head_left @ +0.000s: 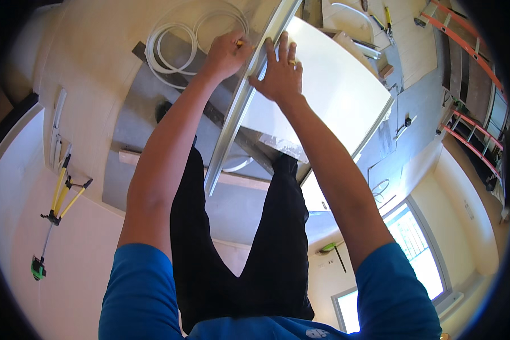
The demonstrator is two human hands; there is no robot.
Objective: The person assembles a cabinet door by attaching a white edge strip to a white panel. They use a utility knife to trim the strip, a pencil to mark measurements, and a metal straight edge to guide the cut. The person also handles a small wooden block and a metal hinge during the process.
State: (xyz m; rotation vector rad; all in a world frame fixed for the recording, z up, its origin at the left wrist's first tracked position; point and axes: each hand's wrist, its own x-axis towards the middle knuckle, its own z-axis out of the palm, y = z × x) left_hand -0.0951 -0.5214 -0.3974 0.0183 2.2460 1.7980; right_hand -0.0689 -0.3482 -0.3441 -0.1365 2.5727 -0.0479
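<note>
A long pale metal profile (232, 122) slants across the middle, from the top edge down past my legs. Closed in a fist, my left hand (229, 55) is at the profile's left side. A small orange-yellow end (240, 43) shows from the grip; the rest is hidden by the fingers, so its kind cannot be told. On the other side, my right hand (281, 73) lies with fingers spread, its thumb and fingertips at the profile's edge and the palm over a large white panel (334, 73). A ring is on one of its fingers.
Coiled white cable (173, 48) lies beyond my left hand. Pliers with yellow handles (388, 20) and offcuts lie at the far right. Orange ladders (462, 25) stand at the right edge. A yellow-legged tripod (59, 198) with a green device (38, 268) is at left.
</note>
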